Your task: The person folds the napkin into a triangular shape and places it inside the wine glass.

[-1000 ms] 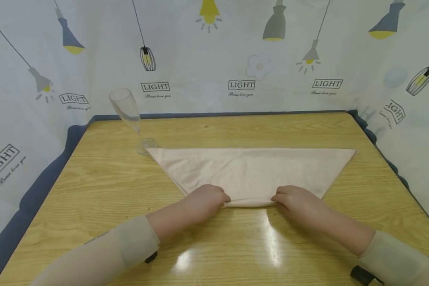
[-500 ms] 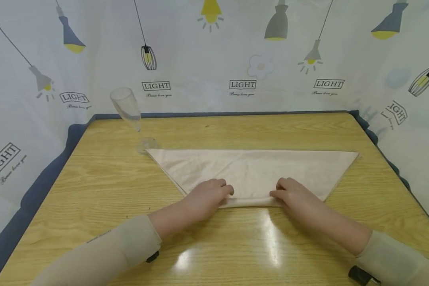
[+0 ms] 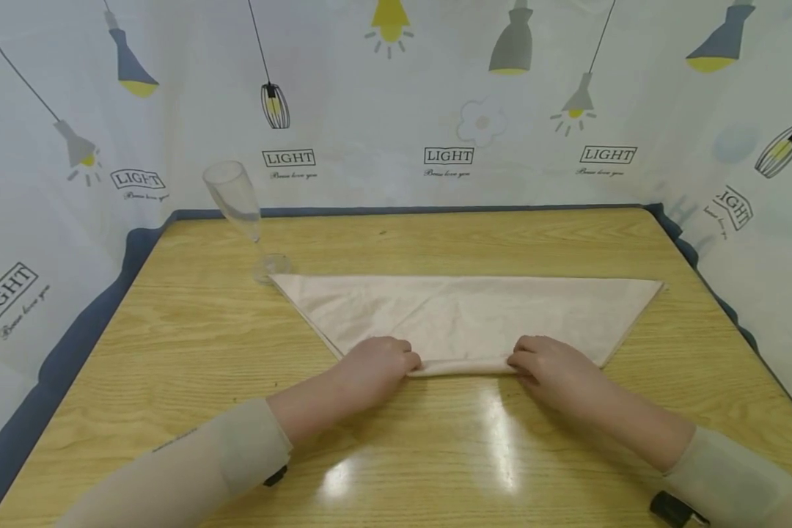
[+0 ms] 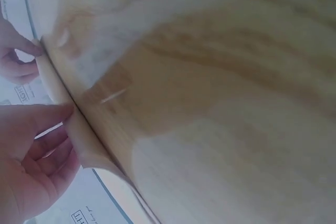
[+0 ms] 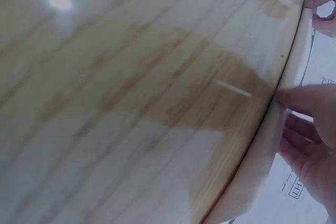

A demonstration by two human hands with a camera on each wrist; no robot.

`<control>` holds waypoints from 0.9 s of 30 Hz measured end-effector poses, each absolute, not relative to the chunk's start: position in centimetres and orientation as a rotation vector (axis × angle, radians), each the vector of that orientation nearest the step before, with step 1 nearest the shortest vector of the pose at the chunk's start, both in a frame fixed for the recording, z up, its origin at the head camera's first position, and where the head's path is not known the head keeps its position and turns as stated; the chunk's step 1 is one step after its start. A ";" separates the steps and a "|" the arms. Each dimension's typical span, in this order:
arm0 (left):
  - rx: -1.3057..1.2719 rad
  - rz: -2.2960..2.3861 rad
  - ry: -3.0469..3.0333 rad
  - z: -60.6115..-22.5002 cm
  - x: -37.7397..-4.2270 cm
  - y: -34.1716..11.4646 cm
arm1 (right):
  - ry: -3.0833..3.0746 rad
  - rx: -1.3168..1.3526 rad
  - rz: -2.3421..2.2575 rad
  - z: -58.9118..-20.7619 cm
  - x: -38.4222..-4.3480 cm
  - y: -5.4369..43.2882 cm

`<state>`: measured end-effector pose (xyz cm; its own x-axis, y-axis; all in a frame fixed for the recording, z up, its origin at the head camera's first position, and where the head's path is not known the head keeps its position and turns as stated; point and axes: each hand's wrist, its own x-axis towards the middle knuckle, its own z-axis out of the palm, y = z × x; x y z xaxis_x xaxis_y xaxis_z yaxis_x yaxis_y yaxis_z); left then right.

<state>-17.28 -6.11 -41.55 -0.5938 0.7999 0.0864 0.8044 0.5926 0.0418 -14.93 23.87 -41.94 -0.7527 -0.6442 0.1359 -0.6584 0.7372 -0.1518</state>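
A pale pink cloth napkin lies folded on the table, its long straight edge at the back and its sides slanting in toward the front. Along the near edge runs a narrow rolled band. My left hand pinches this band at its left part, thumb on the near side and fingers curled over it. At the right part my right hand grips the same band in the same way. Both wrist views show thumb and fingers on the roll, at the left hand and the right hand.
A clear champagne flute stands at the back left, its base right by the napkin's left corner. The wooden table meets a white curtain printed with lamps at the back and sides.
Both hands briefly loosened and lifted their fingers off the front edge, then took hold again. The rolled near edge has moved slightly away from the person.
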 end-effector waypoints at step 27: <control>-1.314 -0.279 -2.904 -41.3 -18.0 -6.1 | -2.889 0.978 0.262 -41.6 -15.8 24.1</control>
<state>-18.02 -6.10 -41.27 -0.6612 0.7500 0.0183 0.7398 0.6478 0.1819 -15.79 24.14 -41.64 -0.7930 -0.5951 0.1307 -0.6089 0.7816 -0.1358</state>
